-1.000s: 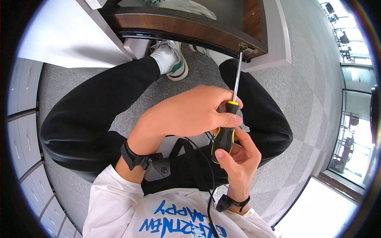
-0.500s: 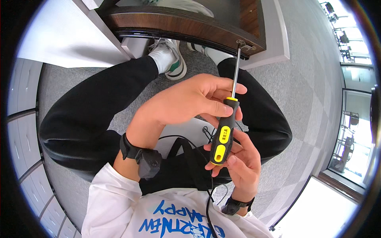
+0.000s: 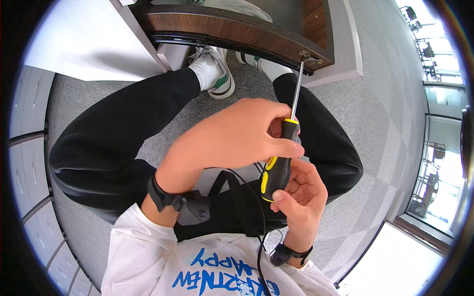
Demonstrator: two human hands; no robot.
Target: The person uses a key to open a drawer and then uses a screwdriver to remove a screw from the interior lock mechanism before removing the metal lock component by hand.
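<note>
A screwdriver [image 3: 280, 170] with a black and yellow handle and a bare metal shaft points away from me. Its tip meets a small metal fitting [image 3: 312, 61] at the right end of a dark wooden board. My left hand [image 3: 234, 133] is closed around the upper handle, thumb across the front and fingers partly hidden behind it. Lower down, my right hand [image 3: 303, 195] pinches the butt of the handle, its thumb on the end and its other fingers curled behind. Whether the tip sits in a screw is too small to tell.
The dark wooden board [image 3: 232, 25] spans between white panels [image 3: 94, 44], with a black rail under it. My legs [image 3: 113, 116] lie bent on either side, feet beneath the board. A black cable [image 3: 261, 232] hangs before me. White cabinets [image 3: 34, 148] line the left.
The screwdriver's handle has rotated, so its yellow patches now face left. My left thumb has slid down the handle, and my right thumb now presses at the butt. The view has shifted slightly.
</note>
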